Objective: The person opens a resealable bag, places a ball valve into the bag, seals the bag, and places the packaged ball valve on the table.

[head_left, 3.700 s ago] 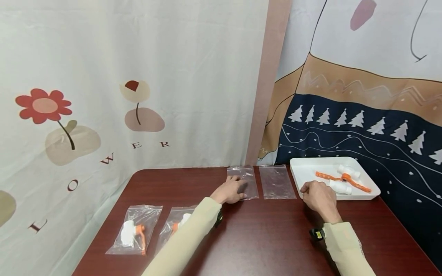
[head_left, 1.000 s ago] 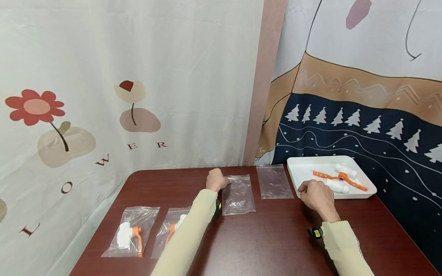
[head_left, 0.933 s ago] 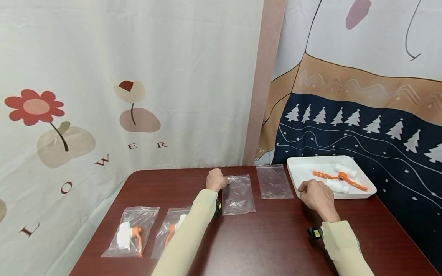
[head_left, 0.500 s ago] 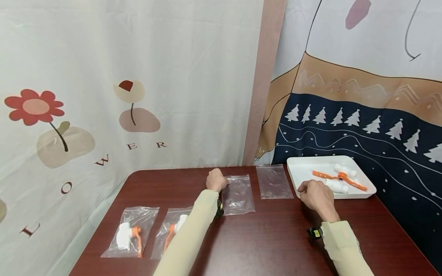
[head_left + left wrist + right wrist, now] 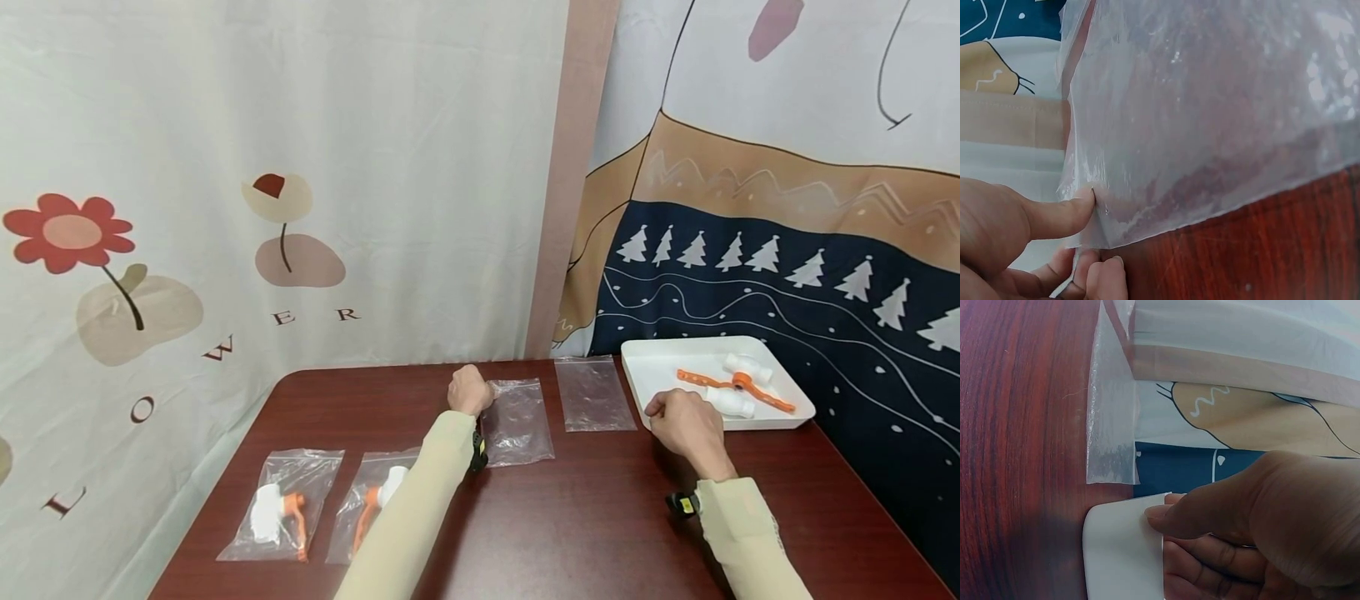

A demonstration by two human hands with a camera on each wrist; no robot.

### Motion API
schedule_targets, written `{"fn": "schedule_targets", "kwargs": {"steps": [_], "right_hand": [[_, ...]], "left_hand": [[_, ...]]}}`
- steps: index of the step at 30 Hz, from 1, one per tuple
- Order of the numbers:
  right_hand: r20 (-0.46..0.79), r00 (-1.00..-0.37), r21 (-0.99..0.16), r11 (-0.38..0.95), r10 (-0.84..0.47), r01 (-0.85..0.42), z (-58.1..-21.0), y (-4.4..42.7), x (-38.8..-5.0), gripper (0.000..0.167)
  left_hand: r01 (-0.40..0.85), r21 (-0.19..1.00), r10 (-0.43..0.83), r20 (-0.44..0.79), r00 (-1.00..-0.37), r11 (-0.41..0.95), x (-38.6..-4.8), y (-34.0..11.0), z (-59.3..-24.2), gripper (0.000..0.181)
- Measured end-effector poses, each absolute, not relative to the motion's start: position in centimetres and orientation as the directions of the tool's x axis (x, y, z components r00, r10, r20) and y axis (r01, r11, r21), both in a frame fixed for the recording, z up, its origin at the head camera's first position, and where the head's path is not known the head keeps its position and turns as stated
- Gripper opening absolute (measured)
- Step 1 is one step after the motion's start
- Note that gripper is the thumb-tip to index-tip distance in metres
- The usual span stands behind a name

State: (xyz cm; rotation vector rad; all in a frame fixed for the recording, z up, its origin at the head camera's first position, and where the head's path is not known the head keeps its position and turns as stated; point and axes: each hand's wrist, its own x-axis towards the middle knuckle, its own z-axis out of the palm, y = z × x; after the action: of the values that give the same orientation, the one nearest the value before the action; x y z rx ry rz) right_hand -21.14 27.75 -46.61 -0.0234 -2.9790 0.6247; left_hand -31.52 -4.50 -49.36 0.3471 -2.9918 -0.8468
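My left hand [image 5: 470, 390] pinches the far left corner of a clear zip bag [image 5: 519, 429] lying flat on the table. In the left wrist view the thumb of this hand [image 5: 997, 225] presses on top of the plastic bag [image 5: 1160, 125], with curled fingers below. My right hand [image 5: 688, 423] grips the near left edge of a white tray [image 5: 651, 362]. In the right wrist view its thumb lies over the rim of the tray [image 5: 1119, 550] and fingers curl beneath. Inside the tray are white bottle-like pieces [image 5: 730, 403] and orange perforated straps [image 5: 768, 396].
A second flat zip bag [image 5: 596, 400] lies between the first and the tray. At the front left, two bags [image 5: 318, 471] [image 5: 348, 508] each hold white and orange pieces; my left sleeve [image 5: 408, 517] partly covers one. Printed curtains [image 5: 420, 250] hang behind the wooden table [image 5: 585, 525].
Since the oldest frame, my left hand has shifted from atop the zip bag to its left corner, and the bag has slid nearer. Over the last second both hands stay almost still.
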Motion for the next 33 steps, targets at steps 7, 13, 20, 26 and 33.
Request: {"fn": "schedule_targets", "kwargs": {"steps": [7,13,20,26,33], "right_hand": [[0.07,-0.997,-0.406,0.914,0.042,0.01,-46.6,27.7,-21.2,0.018],[0.065,-0.997,-0.409,0.913,0.043,0.012,-46.6,27.7,-21.2,0.018],[0.074,-0.997,-0.411,0.912,0.035,0.002,-46.6,27.6,-21.1,0.018],[0.076,-0.996,-0.411,0.911,0.038,0.003,-46.5,27.7,-21.1,0.018],[0.075,-0.996,-0.41,0.912,0.043,0.009,-46.5,27.7,-21.1,0.017]], "left_hand": [[-0.199,0.536,-0.221,-0.023,-0.975,0.821,-31.5,-4.5,-49.8,0.022],[-0.183,0.595,-0.216,-0.016,-0.976,0.782,-31.2,-4.8,-50.0,0.035],[-0.151,0.677,-0.191,-0.016,-0.981,0.72,-30.3,-5.4,-49.8,0.013],[-0.106,0.751,-0.157,-0.003,-0.988,0.652,-29.7,-5.8,-49.6,0.011],[-0.049,0.803,-0.133,0.038,-0.99,0.594,-29.2,-5.7,-49.5,0.004]]}}
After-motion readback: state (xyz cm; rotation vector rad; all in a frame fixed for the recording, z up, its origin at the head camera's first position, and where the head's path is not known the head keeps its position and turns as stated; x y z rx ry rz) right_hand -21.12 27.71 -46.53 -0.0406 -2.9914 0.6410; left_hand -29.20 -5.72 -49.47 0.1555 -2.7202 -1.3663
